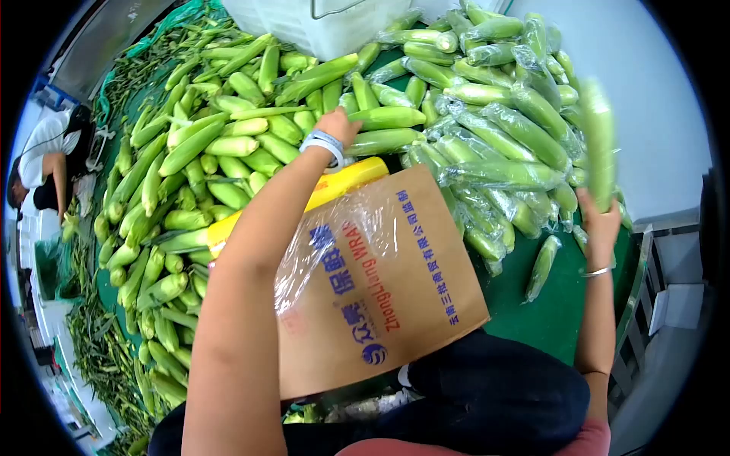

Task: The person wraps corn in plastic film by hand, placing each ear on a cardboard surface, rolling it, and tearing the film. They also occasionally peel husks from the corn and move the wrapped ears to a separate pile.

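My left hand [340,128], with a pale band at the wrist, is closed on the end of a green ear of corn [391,118] in its husk, beside the pile. Out to the right, my right hand [601,220] grips the lower end of another ear of corn [598,144], which points up and is blurred by motion. Between my arms a brown cardboard box [380,281] printed with "ZhongLiang WRAP" rests tilted at my lap. Clear film lies over its left part, and a yellow roll [346,182] runs along its far edge.
Unwrapped corn [201,144] is heaped on the left, film-wrapped corn [494,137] on the right. One wrapped ear [542,267] lies apart on the green surface [506,304]. A white crate [304,26] stands at the back. Another person [49,156] works at far left.
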{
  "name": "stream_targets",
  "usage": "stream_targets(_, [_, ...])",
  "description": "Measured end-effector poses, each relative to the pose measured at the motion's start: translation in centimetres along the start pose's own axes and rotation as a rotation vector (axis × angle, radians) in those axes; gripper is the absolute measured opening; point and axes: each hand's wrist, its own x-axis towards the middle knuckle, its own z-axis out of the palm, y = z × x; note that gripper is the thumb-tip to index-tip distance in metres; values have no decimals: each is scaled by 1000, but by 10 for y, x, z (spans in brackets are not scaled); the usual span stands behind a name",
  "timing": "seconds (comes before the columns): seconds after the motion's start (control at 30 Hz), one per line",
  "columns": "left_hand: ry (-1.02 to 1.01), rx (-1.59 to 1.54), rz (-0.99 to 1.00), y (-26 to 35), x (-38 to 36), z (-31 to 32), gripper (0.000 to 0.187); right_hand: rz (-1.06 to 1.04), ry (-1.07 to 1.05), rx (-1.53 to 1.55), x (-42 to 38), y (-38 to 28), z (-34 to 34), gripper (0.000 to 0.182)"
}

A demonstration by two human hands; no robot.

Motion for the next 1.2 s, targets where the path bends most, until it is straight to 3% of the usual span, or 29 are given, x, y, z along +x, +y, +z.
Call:
stream_targets(0.07, [37,29,83,-11,28,35,61,182,72,395,25,5,-50,45])
stream_targets(0.1, [24,104,82,-28,52,28,61,185,70,740,44,24,-14,41])
stream_targets(0.13, [-1,125,89,-20,52,37,61,143,94,776,42,2,-13,39])
stream_targets(0.2, [-17,158,87,-5,60,39,60,139,-2,668,29,-20,2,41])
stream_targets(0.23, [-25,159,89,-6,62,34,60,-34,-193,335,7,-33,19,39])
stream_targets(0.3, [36,191,256,-14,51,21,55,-67,-574,286,-46,-69,68,23])
stream_targets(0.33, [92,213,277,-17,39,5,52,-442,-602,103,-70,-74,94,21])
stream_targets(0.37, [194,184,360,-31,23,-9,48,-530,-712,-20,-90,-90,109,28])
stream_targets(0.43, [366,-18,351,-53,-27,-36,52,-837,-735,-420,-121,-103,137,39])
stream_targets(0.53, [388,-306,266,-66,-136,-76,48,-850,-718,-563,-155,-115,173,44])
stream_targets(0.63, [425,-227,218,-71,-229,-78,47,-889,-869,-471,-149,-104,203,36])
stream_targets(0.7, [401,-286,194,-74,-268,-58,49,7,-1475,196,-127,-104,185,25])
stream_targets(0.77, [409,-231,158,-76,-287,-35,50,214,-1558,362,-104,-94,157,18])
stream_targets(0.83, [347,-268,179,-69,-291,-35,51,89,-1376,774,-89,-80,133,17])
stream_targets(0.87, [275,-240,194,-60,-293,-37,53,84,-1373,770,-89,-86,129,17])
stream_targets(0.93, [240,-228,264,-49,-293,-31,52,-125,-1303,966,-103,-125,123,17])
stream_targets(1.0, [206,-268,210,-39,-289,-31,52,-758,-1143,674,-129,-150,170,17])
stream_targets(1.07, [345,-134,265,-47,-293,-26,52,-1031,-1064,528,-159,-163,211,23])
stream_targets(1.1, [468,-4,324,-50,-296,-25,52,-1052,-1074,537,-167,-165,220,23])
stream_targets(1.13, [533,-44,135,-40,-313,-29,47,-1258,-843,378,-173,-168,226,30])
stream_targets(1.17, [548,-35,123,-38,-328,-29,47,-1436,-591,219,-174,-170,232,37])
stream_targets(1.2, [498,63,124,-39,-343,-28,42,-1483,-582,110,-173,-172,235,49])
